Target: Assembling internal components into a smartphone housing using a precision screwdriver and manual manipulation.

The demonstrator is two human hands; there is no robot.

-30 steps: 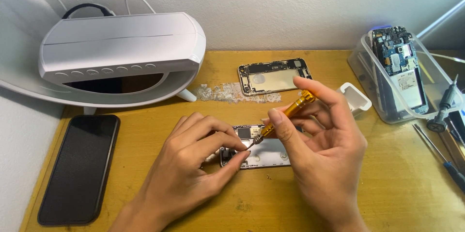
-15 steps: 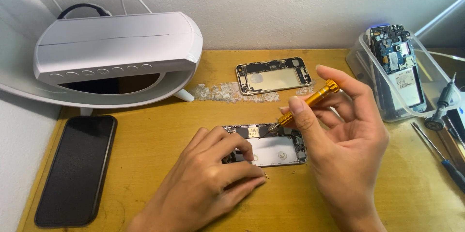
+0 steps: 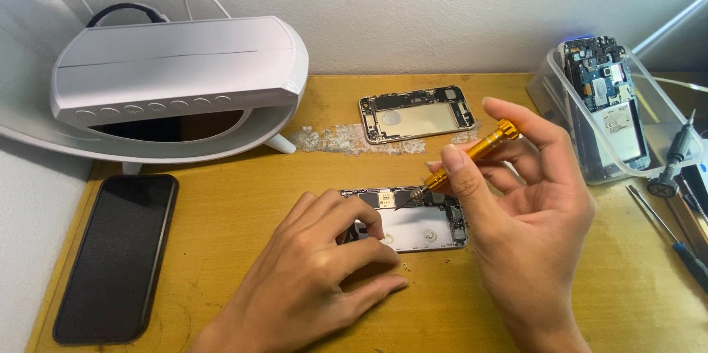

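Left hand (image 3: 317,279) flat, fingers spread, pressing opened phone (image 3: 413,220) | right hand (image 3: 523,213) upright, pinching gold screwdriver (image 3: 464,161)

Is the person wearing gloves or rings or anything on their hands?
No. Both the left hand and the right hand are bare: no gloves, rings, watch or bracelet show. No sleeves reach the wrists in view. The fingernails are short and unpainted.

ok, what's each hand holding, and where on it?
Right hand grips the gold screwdriver along its handle. Left hand holds nothing; its fingers press on the opened phone chassis.
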